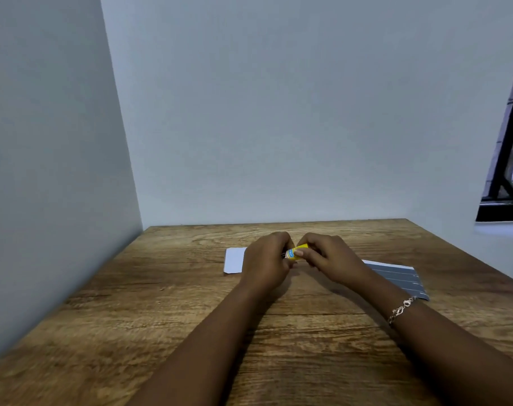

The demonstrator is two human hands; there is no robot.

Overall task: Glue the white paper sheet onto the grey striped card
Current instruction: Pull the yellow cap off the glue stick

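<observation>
A wooden table (190,317) with strong brown grain fills a corner, its far and left edges close against pale walls. Two flat things lie on it, well apart. A white sheet (234,260) sits toward the far left of the middle, its right part hidden behind a hand. A grey striped card (399,278) lies to the right, turned at a slant, with a white strip along its far edge; a forearm crosses over its near left part.
</observation>
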